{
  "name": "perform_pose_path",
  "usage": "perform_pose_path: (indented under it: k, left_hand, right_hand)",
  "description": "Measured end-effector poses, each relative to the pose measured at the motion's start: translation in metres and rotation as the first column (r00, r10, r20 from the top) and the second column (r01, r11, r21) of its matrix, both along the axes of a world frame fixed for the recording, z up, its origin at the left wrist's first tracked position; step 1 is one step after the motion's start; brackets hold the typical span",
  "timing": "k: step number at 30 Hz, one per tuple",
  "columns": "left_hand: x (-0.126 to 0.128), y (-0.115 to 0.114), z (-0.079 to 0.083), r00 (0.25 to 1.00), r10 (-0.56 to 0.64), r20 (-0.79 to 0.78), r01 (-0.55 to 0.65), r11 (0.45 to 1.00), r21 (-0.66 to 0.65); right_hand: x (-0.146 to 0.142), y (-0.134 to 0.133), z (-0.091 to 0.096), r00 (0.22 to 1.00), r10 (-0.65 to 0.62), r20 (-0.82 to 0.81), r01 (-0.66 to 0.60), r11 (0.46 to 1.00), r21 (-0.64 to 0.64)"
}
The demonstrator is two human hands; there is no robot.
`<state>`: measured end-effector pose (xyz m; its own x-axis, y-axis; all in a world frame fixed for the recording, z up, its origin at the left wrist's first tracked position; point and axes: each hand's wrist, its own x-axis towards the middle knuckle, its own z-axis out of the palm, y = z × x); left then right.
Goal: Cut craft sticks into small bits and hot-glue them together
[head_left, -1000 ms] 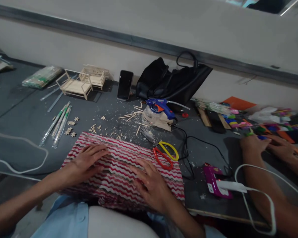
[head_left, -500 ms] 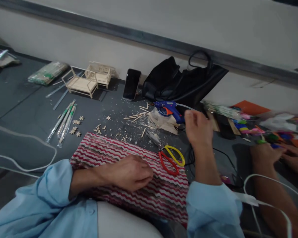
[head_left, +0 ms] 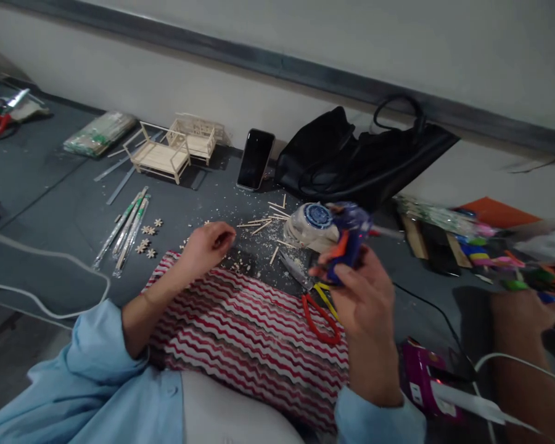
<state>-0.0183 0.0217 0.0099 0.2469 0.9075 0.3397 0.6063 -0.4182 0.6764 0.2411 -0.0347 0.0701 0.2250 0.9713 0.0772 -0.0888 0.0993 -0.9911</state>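
Note:
My right hand (head_left: 363, 290) is wrapped round the handle of a blue hot glue gun (head_left: 351, 231) with an orange trigger, lifted off the table and blurred by motion. A clear glue stick (head_left: 391, 233) sticks out of its back end. Beside it stands a roll of tape (head_left: 318, 216) with a blue printed core. My left hand (head_left: 208, 250) hovers above small wooden bits at the far edge of a striped cloth (head_left: 245, 333). Its fingers are curled together; whatever they may hold is hidden. Scissors (head_left: 321, 320) with red and yellow handles lie beneath my right hand.
Small wooden sticks (head_left: 259, 222), flower-shaped pieces (head_left: 148, 230) and wrapped sticks (head_left: 124, 231) lie about. Behind are a miniature wooden bed frame (head_left: 160, 157), a phone (head_left: 256, 159) and a black bag (head_left: 346, 160). A magenta box (head_left: 425, 376) with cables and another person's arm (head_left: 520, 345) are at right.
My right hand has taken the glue gun off the tape roll and brought it nearer. My left hand has moved from the cloth forward and left to the wooden bits.

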Motion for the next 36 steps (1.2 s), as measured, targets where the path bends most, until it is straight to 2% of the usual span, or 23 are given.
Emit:
perform_pose_path:
  k: [2, 3, 6, 10, 15, 18, 21, 25, 33, 36]
  left_hand:
    - [-0.01, 0.011, -0.007, 1.0, 0.02, 0.002, -0.02, 0.999, -0.027]
    - [-0.013, 0.014, -0.011, 1.0, 0.017, -0.006, -0.017, 0.999, -0.034]
    - [-0.018, 0.018, -0.019, 0.999, -0.012, -0.051, 0.01, 0.998, -0.056]
    - [-0.017, 0.017, -0.02, 0.991, -0.089, -0.098, 0.08, 0.992, -0.099]
    - [-0.008, 0.013, -0.023, 0.989, -0.11, -0.094, 0.104, 0.992, -0.072]
    - [0.001, 0.01, -0.028, 0.986, -0.153, -0.062, 0.15, 0.987, -0.05]
    - [0.007, 0.008, -0.033, 0.974, -0.214, -0.07, 0.214, 0.977, -0.015]
    - [0.009, 0.009, -0.038, 0.963, -0.248, -0.109, 0.249, 0.968, -0.001]
    - [0.011, 0.01, -0.038, 0.962, -0.225, -0.155, 0.226, 0.974, -0.012]
    - [0.013, 0.009, -0.035, 0.974, -0.212, -0.08, 0.209, 0.977, -0.048]
  right_hand:
    - [-0.009, -0.006, -0.008, 0.982, 0.177, -0.071, -0.184, 0.976, -0.116]
    - [-0.013, -0.006, -0.013, 0.977, 0.193, -0.094, -0.205, 0.97, -0.132]
    - [-0.018, -0.004, -0.027, 0.987, 0.104, -0.124, -0.115, 0.989, -0.088]
    - [-0.012, 0.0, -0.036, 0.991, 0.097, -0.091, -0.102, 0.993, -0.053]
    - [-0.002, -0.003, -0.045, 0.987, 0.126, 0.097, -0.117, 0.988, -0.097]
    - [-0.004, -0.004, -0.046, 0.958, 0.15, 0.243, -0.123, 0.985, -0.123]
    - [-0.008, -0.003, -0.043, 0.934, 0.169, 0.314, -0.134, 0.982, -0.131]
    - [-0.011, -0.001, -0.045, 0.926, 0.187, 0.328, -0.149, 0.979, -0.137]
    - [-0.012, 0.0, -0.056, 0.929, 0.197, 0.314, -0.16, 0.977, -0.137]
    - [-0.012, -0.001, -0.057, 0.926, 0.203, 0.319, -0.165, 0.976, -0.142]
